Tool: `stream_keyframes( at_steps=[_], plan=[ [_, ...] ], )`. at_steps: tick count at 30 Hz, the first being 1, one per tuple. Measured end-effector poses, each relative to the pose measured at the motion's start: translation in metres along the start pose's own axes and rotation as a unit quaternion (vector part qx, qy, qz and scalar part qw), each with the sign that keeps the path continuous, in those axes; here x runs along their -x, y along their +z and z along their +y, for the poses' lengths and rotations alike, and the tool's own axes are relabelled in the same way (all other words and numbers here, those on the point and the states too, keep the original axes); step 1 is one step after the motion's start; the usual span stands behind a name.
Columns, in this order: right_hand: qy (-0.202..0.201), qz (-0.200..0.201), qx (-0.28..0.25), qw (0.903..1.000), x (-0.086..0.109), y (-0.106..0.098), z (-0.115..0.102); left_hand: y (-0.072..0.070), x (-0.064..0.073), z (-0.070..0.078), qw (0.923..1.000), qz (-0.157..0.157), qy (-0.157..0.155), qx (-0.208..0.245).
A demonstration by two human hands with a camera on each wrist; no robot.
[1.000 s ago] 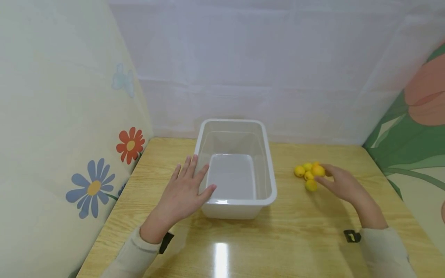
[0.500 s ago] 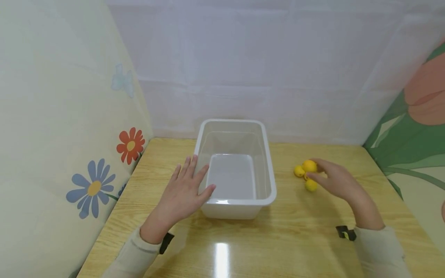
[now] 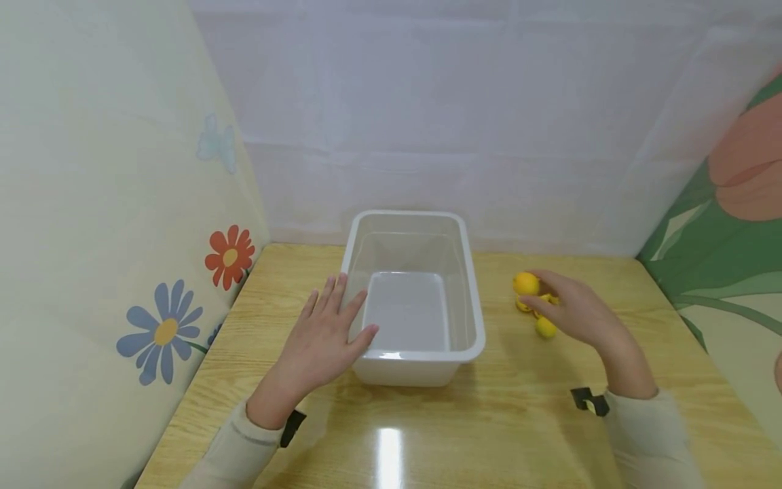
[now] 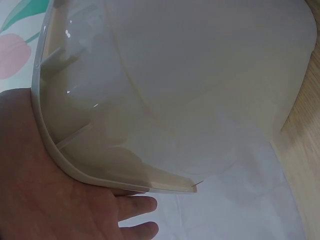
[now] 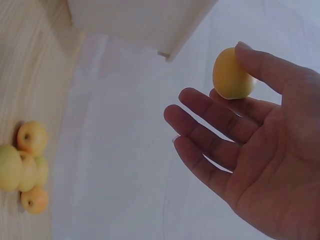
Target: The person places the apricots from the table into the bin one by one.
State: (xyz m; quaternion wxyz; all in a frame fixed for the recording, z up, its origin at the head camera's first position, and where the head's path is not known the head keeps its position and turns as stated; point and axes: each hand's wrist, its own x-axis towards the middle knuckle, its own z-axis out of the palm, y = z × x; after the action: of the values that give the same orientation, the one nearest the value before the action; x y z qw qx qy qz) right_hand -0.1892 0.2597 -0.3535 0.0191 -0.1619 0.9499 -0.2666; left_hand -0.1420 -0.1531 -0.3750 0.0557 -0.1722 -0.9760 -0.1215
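My right hand (image 3: 577, 312) pinches a small round yellow-orange fruit (image 3: 525, 284) between thumb and index finger, above the table. In the right wrist view, the other fingers of that hand spread away from the fruit (image 5: 232, 75). Several similar yellow fruits lie grouped below, one greenish-yellow fruit (image 3: 546, 329) nearest to me; the hand partly covers the group in the head view. My left hand (image 3: 324, 339) rests with straight fingers on the left rim of a white plastic tub (image 3: 415, 356), whose inside shows no fruit. The left wrist view shows the tub's outer wall (image 4: 175, 90) beside that hand.
The wooden table (image 3: 507, 421) bears the tub at its middle and the fruits to the right. A white cloth backdrop (image 3: 415, 109) hangs behind. Flower-printed panels (image 3: 122, 204) flank the sides. Each wrist carries a black strap piece (image 3: 590, 402).
My right hand has lifted the yellow-orange fruit off the group and moved it left towards the tub. The left hand and the tub have stayed in place.
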Motion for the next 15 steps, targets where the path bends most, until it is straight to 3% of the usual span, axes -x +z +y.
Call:
stream_keyframes(
  at_steps=[15],
  plan=[
    [-0.040, 0.008, -0.018, 0.9990, -0.014, -0.001, -0.024, 0.001, 0.000, -0.001, 1.0000, 0.009, 0.003, -0.002]
  ],
)
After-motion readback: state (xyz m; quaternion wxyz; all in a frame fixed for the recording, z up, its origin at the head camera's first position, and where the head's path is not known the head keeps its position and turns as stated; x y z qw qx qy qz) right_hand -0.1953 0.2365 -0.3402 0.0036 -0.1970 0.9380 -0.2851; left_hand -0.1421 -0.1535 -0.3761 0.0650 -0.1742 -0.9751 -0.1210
